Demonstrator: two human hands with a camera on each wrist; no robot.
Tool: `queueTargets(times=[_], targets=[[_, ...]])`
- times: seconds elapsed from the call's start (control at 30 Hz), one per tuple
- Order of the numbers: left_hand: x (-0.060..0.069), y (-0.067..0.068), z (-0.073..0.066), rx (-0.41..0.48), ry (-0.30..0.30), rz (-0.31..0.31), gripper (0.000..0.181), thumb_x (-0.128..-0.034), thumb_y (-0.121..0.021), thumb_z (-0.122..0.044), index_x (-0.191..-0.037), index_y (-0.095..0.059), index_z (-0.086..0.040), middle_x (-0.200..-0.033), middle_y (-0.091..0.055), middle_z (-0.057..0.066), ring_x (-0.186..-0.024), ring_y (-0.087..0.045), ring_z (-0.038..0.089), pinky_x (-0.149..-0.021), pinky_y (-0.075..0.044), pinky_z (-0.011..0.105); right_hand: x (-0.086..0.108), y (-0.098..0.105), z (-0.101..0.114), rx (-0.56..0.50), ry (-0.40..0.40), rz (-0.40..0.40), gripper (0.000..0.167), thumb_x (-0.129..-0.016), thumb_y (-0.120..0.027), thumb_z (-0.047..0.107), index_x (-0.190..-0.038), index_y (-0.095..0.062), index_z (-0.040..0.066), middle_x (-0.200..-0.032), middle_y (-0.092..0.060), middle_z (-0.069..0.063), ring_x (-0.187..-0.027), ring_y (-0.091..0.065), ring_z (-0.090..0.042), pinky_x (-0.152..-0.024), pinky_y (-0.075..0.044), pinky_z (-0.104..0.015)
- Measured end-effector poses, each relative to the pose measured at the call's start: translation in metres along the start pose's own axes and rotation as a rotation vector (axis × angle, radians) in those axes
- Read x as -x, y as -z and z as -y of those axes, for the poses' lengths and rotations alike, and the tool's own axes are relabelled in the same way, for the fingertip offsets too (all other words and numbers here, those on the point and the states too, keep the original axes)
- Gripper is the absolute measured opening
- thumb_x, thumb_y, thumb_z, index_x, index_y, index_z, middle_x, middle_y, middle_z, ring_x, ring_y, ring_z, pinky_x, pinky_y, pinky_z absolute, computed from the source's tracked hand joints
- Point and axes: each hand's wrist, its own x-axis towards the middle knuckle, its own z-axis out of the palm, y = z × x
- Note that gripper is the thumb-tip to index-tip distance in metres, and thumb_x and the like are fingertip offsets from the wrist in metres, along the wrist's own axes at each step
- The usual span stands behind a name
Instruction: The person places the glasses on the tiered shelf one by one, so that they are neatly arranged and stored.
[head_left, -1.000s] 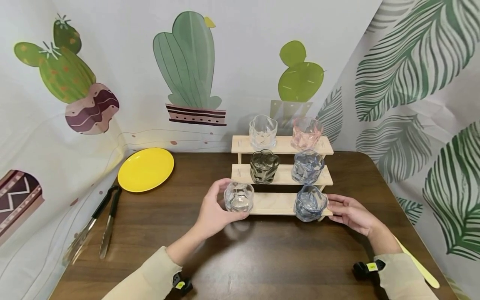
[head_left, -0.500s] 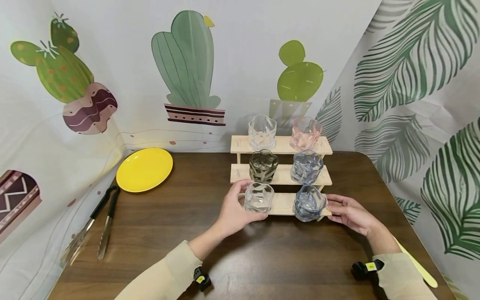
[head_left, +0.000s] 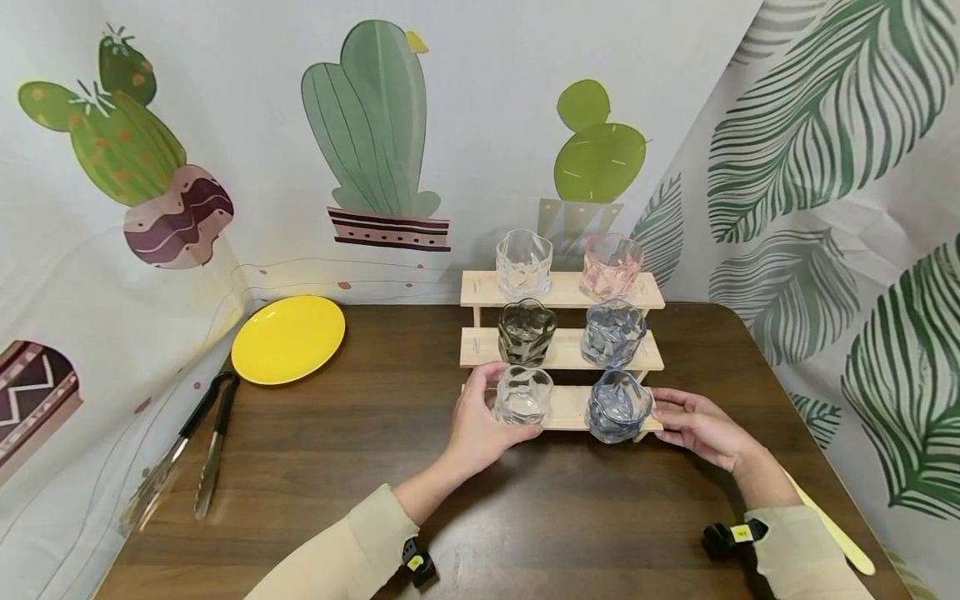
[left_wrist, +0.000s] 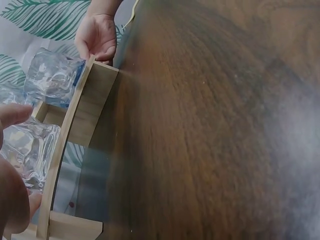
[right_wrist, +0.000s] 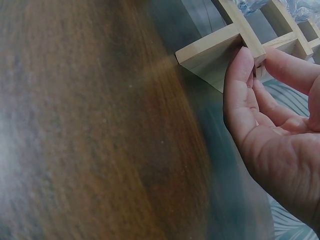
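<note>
A three-tier wooden rack [head_left: 567,408] stands on the brown table. My left hand [head_left: 482,421] holds a clear glass [head_left: 523,395] at the left part of the bottom tier, thumb in front and fingers behind. In the left wrist view the base of that clear glass [left_wrist: 31,155] is at the tier board. My right hand [head_left: 703,429] pinches the right end of the bottom tier, as the right wrist view shows at the board's corner [right_wrist: 252,47]. Next to it on this tier sits a blue glass [head_left: 619,407].
The middle tier bears a dark grey glass [head_left: 528,333] and a blue glass [head_left: 614,333]. On top stand a clear glass [head_left: 524,265] and a pink glass [head_left: 612,267]. A yellow plate [head_left: 288,340] and tongs [head_left: 212,454] lie left. A pale yellow utensil [head_left: 838,533] lies right.
My left hand has carried the clear glass rightward, from the left end of the bottom tier to a spot on it below the dark grey glass. The right hand has stayed at the rack's end.
</note>
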Motion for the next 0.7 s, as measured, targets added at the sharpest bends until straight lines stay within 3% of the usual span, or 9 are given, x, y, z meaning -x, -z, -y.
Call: queueTargets(times=[0.2, 0.47, 0.7], targets=[[0.002, -0.002, 0.001, -0.021, -0.001, -0.013, 0.093, -0.0571, -0.103, -0.015, -0.136, -0.053, -0.019, -0.122, -0.058, 0.002, -0.112, -0.057, 0.017, -0.097, -0.054, 0.034, -0.001, 0.000, 0.000, 0.006, -0.002, -0.001, 0.032, -0.106, -0.052, -0.002, -0.126, -0.062, 0.021, -0.117, -0.070, -0.001, -0.101, -0.070, -0.014, -0.087, -0.059, -0.030], [0.003, -0.002, 0.006, -0.042, -0.011, 0.013, 0.097, -0.0627, -0.102, -0.022, -0.143, -0.047, -0.020, -0.129, -0.055, -0.001, -0.119, -0.055, 0.015, -0.104, -0.049, 0.033, 0.000, -0.002, 0.004, 0.040, -0.018, -0.028, 0.029, -0.106, -0.053, -0.001, -0.124, -0.062, 0.021, -0.117, -0.070, 0.000, -0.100, -0.070, -0.014, -0.087, -0.059, -0.031], [0.010, 0.011, 0.007, -0.033, -0.048, 0.079, 0.101, -0.0669, -0.101, -0.032, -0.150, -0.043, -0.022, -0.138, -0.050, -0.001, -0.127, -0.053, 0.018, -0.109, -0.046, 0.034, 0.003, -0.005, 0.014, 0.167, -0.039, -0.107, 0.036, -0.104, -0.059, 0.002, -0.139, -0.051, 0.002, -0.118, -0.069, 0.003, -0.103, -0.069, -0.013, -0.089, -0.059, -0.033]])
